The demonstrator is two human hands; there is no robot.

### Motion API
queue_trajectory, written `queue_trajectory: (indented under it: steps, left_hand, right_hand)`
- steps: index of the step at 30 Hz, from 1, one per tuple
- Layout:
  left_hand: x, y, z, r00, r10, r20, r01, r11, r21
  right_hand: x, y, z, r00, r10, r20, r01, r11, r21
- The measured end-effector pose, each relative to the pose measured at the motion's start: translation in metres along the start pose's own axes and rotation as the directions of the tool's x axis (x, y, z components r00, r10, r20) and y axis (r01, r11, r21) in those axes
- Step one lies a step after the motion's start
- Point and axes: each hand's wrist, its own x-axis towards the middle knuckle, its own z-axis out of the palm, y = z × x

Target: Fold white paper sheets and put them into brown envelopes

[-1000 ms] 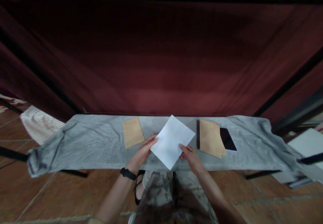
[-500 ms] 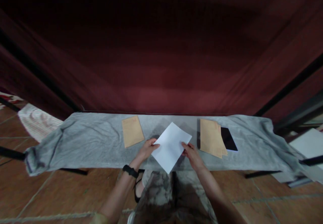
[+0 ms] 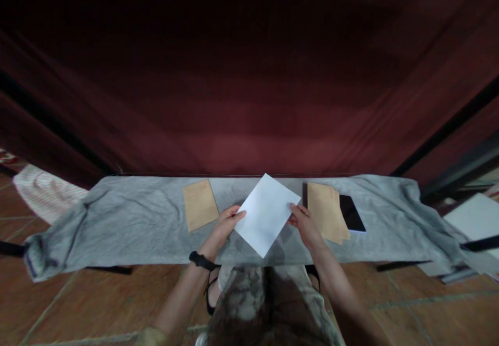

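A sheet of white paper (image 3: 267, 215) is held turned cornerwise above the grey cloth (image 3: 140, 221), one corner pointing at me. My left hand (image 3: 229, 222) pinches its left corner, thumb on top. At the right corner my right hand (image 3: 304, 223) grips it the same way, with fingers underneath. Left of the paper lies a single brown envelope (image 3: 200, 204). Several brown envelopes (image 3: 325, 210) lie overlapped in a stack just beyond my right hand. A dark-screened tablet (image 3: 351, 213) sticks out from the stack's right side.
A dark red panel (image 3: 249, 148) rises behind the cloth-covered surface. Striped fabric (image 3: 49, 192) hangs at the far left. White boards or sheets (image 3: 473, 218) are at the far right. Brown floor tiles (image 3: 101, 304) show below.
Both hands have lifted the paper slightly away from me, and my right hand has shifted a little right. The paper shows a bit larger and more squarely cornerwise. The envelopes and tablet stay put.
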Motion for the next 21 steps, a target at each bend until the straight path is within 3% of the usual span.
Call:
queue_trajectory:
  steps: [3, 6, 8, 10, 13, 15, 18, 21]
  left_hand:
    - [-0.004, 0.0, 0.01, 0.993, -0.014, -0.114, 0.001, 0.994, -0.113]
    - [-0.01, -0.013, 0.018, 0.972, -0.096, -0.213, 0.053, 0.979, -0.199]
    - [-0.016, -0.025, 0.02, 0.952, -0.175, -0.251, 0.114, 0.964, -0.242]
    - [-0.023, -0.04, 0.022, 0.933, -0.234, -0.273, 0.157, 0.948, -0.278]
    - [-0.033, -0.061, 0.025, 0.93, -0.27, -0.248, 0.189, 0.932, -0.308]
    - [-0.038, -0.073, 0.026, 0.934, -0.275, -0.23, 0.196, 0.928, -0.316]
    - [-0.042, -0.084, 0.02, 0.937, -0.247, -0.247, 0.184, 0.95, -0.252]
    - [-0.045, -0.086, 0.006, 0.947, -0.108, -0.303, 0.132, 0.99, 0.059]
  right_hand:
    - [0.005, 0.007, 0.001, 0.999, -0.025, 0.032, 0.025, 1.0, -0.003]
    - [0.005, 0.03, -0.005, 0.987, -0.158, 0.026, 0.16, 0.968, -0.195]
    - [0.001, 0.049, -0.014, 0.936, -0.341, 0.087, 0.343, 0.829, -0.442]
    - [-0.004, 0.065, -0.023, 0.857, -0.439, 0.271, 0.501, 0.584, -0.639]
    - [-0.012, 0.084, -0.033, 0.75, -0.403, 0.524, 0.639, 0.239, -0.731]
    - [-0.015, 0.093, -0.037, 0.705, -0.35, 0.617, 0.685, 0.11, -0.72]
    - [-0.016, 0.1, -0.04, 0.679, -0.269, 0.683, 0.721, 0.069, -0.69]
    - [-0.018, 0.103, -0.043, 0.674, -0.225, 0.703, 0.731, 0.065, -0.68]
